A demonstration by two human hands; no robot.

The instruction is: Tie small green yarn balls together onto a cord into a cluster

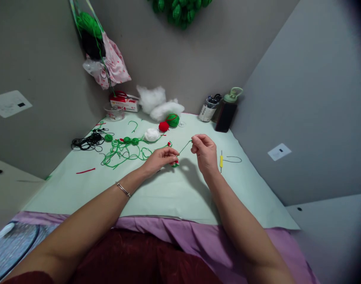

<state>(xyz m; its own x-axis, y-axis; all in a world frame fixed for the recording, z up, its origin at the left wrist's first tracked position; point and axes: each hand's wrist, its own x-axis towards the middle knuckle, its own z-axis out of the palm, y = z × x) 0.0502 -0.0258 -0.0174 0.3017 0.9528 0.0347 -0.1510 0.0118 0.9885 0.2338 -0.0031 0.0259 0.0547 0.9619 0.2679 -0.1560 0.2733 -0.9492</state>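
Observation:
My left hand (160, 161) is closed on a small crocheted piece (175, 163) in red, white and green, low over the table and partly hidden by the fingers. A green yarn strand (185, 147) runs taut from that piece up to my right hand (203, 152), whose thumb and forefinger pinch its end; any needle there is too small to make out. Right of this hand lies a crochet hook with a yellow grip (221, 161), a dark thread loop (235, 159) beside it. Tangled green yarn (118, 157) with green balls spreads left of my left hand.
White yarn (151, 135), a red ball (163, 126) and a green ball (172, 120) sit behind my hands, before white stuffing (165, 109). Black cords (88, 142) lie left. A pen cup (208, 110), bottle (232, 96) and phone (226, 116) stand back right. A bag (115, 63) hangs left.

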